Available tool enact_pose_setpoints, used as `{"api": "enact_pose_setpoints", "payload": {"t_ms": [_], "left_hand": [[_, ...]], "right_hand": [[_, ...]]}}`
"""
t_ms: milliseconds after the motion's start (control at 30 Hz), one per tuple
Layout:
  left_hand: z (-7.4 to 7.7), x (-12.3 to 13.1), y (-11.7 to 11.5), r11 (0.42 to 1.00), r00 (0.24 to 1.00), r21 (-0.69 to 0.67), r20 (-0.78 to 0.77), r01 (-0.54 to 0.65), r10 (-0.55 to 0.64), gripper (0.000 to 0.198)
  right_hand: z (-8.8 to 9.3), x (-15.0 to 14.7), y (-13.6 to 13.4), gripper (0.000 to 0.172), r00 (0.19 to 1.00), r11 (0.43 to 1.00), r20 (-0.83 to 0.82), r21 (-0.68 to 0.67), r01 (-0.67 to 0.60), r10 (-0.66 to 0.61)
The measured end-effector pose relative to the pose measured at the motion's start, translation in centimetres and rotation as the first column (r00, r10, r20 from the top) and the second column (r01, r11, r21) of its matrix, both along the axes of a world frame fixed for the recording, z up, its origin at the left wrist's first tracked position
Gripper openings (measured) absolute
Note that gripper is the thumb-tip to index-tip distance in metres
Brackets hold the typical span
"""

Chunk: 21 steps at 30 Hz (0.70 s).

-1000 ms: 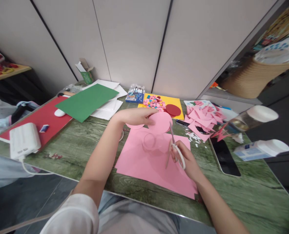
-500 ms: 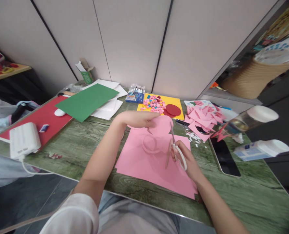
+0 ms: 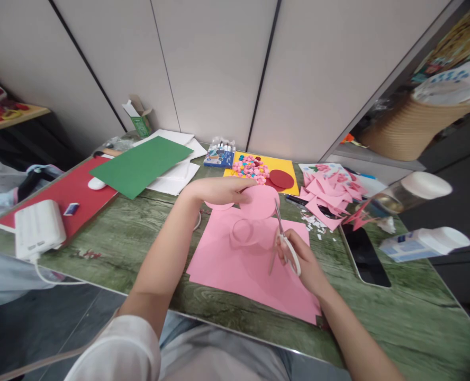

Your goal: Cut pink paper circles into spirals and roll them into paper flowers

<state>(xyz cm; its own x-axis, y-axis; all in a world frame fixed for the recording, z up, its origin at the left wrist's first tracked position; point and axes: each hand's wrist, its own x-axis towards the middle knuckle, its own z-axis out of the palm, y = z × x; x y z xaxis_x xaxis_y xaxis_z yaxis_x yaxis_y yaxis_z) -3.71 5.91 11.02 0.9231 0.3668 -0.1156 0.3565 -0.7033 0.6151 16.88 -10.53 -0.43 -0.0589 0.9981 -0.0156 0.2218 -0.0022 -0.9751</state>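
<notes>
My left hand (image 3: 225, 191) is closed on a round piece of pink paper (image 3: 261, 203), held up above the table. In my right hand (image 3: 298, 259) is a pair of scissors (image 3: 289, 253) with white handles, fingers through the loops. The scissors' blades point up and away, at the right edge of the round pink paper. Beneath both hands lie pink paper sheets (image 3: 243, 275). Another rounded pink piece (image 3: 219, 206) shows under my left hand. A faint ring shape shows on the sheets between the hands.
Pink paper scraps (image 3: 326, 196) are heaped at the right, near a phone (image 3: 365, 256) and a white bottle (image 3: 421, 244). Behind my hands, yellow paper (image 3: 292, 168) bears colourful beads and red circles (image 3: 281, 179). Green paper (image 3: 143, 164) and a power bank (image 3: 39, 228) lie left.
The round pink paper has shifted slightly left and up with my left hand. The scissors stay at its right edge, with my right hand almost still.
</notes>
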Motion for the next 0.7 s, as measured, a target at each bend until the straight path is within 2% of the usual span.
{"api": "enact_pose_setpoints", "payload": {"t_ms": [267,500,600,700], "left_hand": [[-0.43,-0.14,0.3,1.0,1.0,0.017,-0.03,0.0,0.0,0.015],[-0.45,0.21,-0.17,0.998,0.996,-0.056,-0.078,0.028,-0.033,0.045],[-0.36,0.25,-0.22,0.998,0.997,-0.054,-0.074,0.034,-0.038,0.043],[-0.45,0.15,-0.03,0.999,0.997,-0.009,-0.061,0.036,-0.036,0.028]], "right_hand": [[0.15,0.05,-0.03,0.018,1.0,1.0,0.013,-0.016,-0.002,0.002],[0.34,0.02,-0.13,0.019,1.0,1.0,0.007,0.005,-0.014,0.014],[0.31,0.03,-0.05,0.019,1.0,1.0,0.015,0.005,-0.01,0.01],[0.29,0.05,0.0,0.019,1.0,1.0,0.016,0.0,-0.008,0.008]]}}
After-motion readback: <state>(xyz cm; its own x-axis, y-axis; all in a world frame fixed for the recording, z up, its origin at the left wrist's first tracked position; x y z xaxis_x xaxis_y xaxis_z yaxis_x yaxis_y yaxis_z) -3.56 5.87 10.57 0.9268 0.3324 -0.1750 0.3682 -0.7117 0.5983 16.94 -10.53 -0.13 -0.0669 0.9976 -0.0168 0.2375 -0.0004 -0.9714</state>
